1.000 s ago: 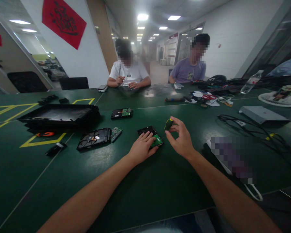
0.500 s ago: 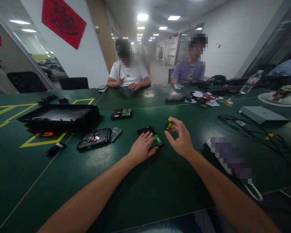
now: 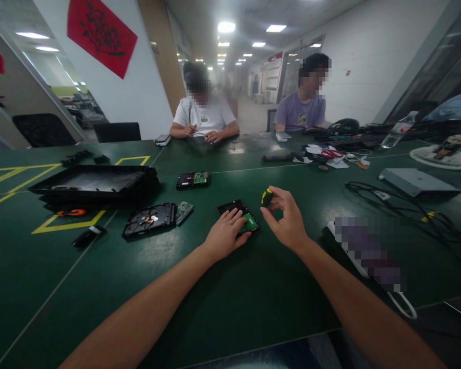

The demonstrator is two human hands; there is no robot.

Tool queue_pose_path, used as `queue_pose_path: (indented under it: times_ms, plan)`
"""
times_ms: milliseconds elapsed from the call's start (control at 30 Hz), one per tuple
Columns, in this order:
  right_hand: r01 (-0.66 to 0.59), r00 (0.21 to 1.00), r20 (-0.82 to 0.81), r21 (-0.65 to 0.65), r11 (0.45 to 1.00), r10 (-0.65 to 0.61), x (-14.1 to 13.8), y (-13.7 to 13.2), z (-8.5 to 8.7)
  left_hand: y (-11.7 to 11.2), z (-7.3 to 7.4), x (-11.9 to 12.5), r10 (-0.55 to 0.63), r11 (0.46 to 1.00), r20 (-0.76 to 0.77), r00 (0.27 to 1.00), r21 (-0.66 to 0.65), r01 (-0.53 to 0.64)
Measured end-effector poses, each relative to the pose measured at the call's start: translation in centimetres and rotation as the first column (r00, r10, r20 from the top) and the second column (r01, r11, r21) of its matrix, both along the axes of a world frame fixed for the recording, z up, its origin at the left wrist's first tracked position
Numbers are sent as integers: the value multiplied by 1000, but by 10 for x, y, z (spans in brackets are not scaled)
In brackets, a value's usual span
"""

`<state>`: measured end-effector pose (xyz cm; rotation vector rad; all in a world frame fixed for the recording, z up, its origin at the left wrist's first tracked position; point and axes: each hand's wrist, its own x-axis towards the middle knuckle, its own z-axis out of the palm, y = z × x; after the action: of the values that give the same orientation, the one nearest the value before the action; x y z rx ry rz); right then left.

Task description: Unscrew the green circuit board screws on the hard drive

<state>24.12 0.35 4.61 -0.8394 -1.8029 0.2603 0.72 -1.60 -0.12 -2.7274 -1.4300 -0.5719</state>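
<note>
My left hand [image 3: 226,233] lies across a hard drive [image 3: 230,205], its fingers stretched out over the top and its thumb along the near edge. Part of the drive's green circuit board [image 3: 249,223] shows beside the fingers; the palm side of that hand is hidden. Just to the right, my right hand [image 3: 288,218] pinches the yellow and black handle of a screwdriver [image 3: 267,197] between thumb and fingers. The handle tilts over the drive's right edge. The screwdriver's thin shaft is hard to make out, and I cannot tell whether its tip touches a screw.
Left of my hands lie another hard drive [image 3: 149,219], a loose circuit board [image 3: 185,211] and a third drive [image 3: 194,180]. Black trays [image 3: 96,180] stand farther left. A grey box [image 3: 418,183], black cables [image 3: 392,205] and a blurred-out pouch [image 3: 369,256] are right. Two people sit opposite.
The screwdriver's handle has turned a little between my right fingers, showing different yellow patches. My left hand has stayed in place on the hard drive.
</note>
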Motion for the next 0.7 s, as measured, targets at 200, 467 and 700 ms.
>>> queue_pose_path:
  times_ms: [200,467,700]
  plan:
    - [-3,1000,-6,-4,1000,3,-1,-1,1,0,-1,0,-1,1000,6,1000,1,1]
    - [-12,1000,-25,-59,998,10,0,1,-3,-1,-1,0,1,1000,12,1000,8,-1]
    - [-10,1000,-3,-35,999,10,0,-1,0,-1,1,1,-5,1000,26,1000,1,5]
